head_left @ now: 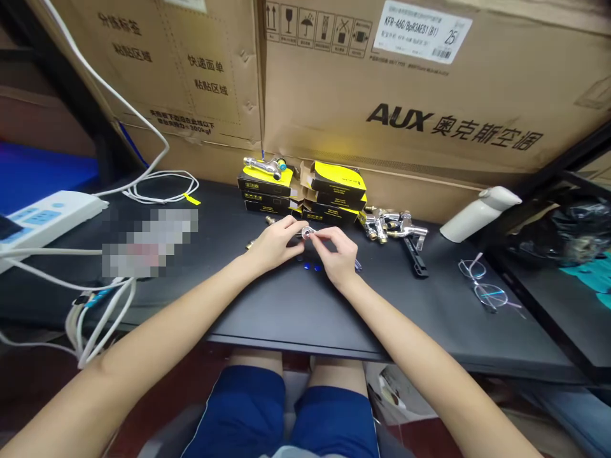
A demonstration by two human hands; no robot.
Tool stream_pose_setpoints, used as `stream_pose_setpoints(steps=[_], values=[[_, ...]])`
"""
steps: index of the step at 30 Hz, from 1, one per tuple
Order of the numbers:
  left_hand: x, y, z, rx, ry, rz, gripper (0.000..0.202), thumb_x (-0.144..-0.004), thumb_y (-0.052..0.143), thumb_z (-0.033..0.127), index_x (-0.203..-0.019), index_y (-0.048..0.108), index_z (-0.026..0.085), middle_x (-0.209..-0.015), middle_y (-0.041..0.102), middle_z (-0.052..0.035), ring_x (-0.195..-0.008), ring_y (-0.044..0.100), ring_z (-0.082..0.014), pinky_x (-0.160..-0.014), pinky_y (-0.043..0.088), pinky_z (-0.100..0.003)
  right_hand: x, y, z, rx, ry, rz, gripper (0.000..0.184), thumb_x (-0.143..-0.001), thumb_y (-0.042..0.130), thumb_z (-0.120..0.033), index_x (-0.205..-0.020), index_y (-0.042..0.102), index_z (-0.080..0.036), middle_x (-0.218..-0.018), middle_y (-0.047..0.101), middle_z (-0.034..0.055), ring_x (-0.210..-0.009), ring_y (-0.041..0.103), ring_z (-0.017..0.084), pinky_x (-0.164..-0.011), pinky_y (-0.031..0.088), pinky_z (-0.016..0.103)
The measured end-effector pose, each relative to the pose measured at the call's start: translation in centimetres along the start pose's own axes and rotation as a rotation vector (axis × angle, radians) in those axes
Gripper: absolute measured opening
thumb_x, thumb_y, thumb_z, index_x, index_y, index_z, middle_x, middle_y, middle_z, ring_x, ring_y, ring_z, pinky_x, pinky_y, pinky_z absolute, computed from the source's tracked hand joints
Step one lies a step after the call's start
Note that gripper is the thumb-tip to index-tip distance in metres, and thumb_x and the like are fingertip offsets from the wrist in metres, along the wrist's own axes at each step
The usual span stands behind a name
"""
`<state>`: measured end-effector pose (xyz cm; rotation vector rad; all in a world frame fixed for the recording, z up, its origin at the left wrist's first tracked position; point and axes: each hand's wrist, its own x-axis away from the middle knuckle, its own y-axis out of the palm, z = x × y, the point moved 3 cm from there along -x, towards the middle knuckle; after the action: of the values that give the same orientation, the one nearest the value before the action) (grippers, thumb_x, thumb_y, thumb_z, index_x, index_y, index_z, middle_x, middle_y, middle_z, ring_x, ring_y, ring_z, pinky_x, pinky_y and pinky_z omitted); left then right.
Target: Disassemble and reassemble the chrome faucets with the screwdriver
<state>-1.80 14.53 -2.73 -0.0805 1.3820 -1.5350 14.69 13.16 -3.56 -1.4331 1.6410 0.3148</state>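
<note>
My left hand (274,245) and my right hand (337,256) meet over a black desk (214,299), pinching a small chrome ring fitting (308,232) between their fingertips. A dark part shows at the ring's left side, too small to identify. Small blue pieces (306,268) lie just below my hands. Small brass fittings (270,219) lie left of my left hand. Several chrome faucets with brass parts (396,229) lie right of my right hand. Another chrome faucet (264,166) rests on black-and-yellow boxes (334,184).
Large cardboard cartons (405,95) stand along the desk's back edge. At left are a white power strip (42,219) and white cables (160,187). A pixelated patch covers part of the desk. At right lie a white bottle (480,213) and glasses (482,286).
</note>
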Motion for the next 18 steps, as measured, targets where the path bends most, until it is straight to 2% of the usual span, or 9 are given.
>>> stream_pose_setpoints(steps=[3,7,11,18], values=[[0.1,0.2,0.0,-0.012,0.018,0.023,0.029,-0.088,0.056,0.023,-0.116,0.059,0.016,-0.1,0.064,-0.0071,-0.093,0.062,-0.0205,-0.087,0.05,-0.033,-0.1,0.0,-0.1,-0.007,-0.038,0.01,0.016,-0.092,0.061,-0.032,-0.086,0.074,-0.024,-0.083,0.07,0.0045,-0.079,0.066,0.019,-0.076,0.057,0.034],[0.1,0.2,0.2,0.003,0.03,0.05,0.03,-0.088,0.058,0.023,-0.116,0.059,0.014,-0.099,0.066,-0.0083,-0.09,0.063,-0.0207,-0.085,0.051,-0.034,-0.1,0.0,-0.6,-0.028,-0.097,0.036,0.016,-0.092,0.06,-0.028,-0.092,0.075,-0.022,-0.086,0.069,0.006,-0.08,0.066,0.018,-0.076,0.057,0.033],[0.2,0.2,0.5,0.063,0.018,0.049,0.03,-0.088,0.058,0.025,-0.117,0.059,0.016,-0.099,0.068,-0.0075,-0.089,0.065,-0.0189,-0.086,0.052,-0.032,0.1,0.0,-0.9,-0.064,-0.119,0.064,0.015,-0.092,0.061,-0.027,-0.096,0.074,-0.021,-0.088,0.073,0.006,-0.082,0.068,0.019,-0.082,0.056,0.034],[0.2,0.3,1.1,0.108,0.024,0.066,0.033,-0.087,0.059,0.027,-0.118,0.06,0.016,-0.101,0.069,-0.0067,-0.087,0.066,-0.0176,-0.085,0.053,-0.032,0.2,0.3,-0.8,-0.105,0.01,0.094,0.016,-0.09,0.064,-0.035,-0.083,0.074,-0.024,-0.086,0.074,0.0053,-0.085,0.07,0.021,-0.084,0.059,0.041]])
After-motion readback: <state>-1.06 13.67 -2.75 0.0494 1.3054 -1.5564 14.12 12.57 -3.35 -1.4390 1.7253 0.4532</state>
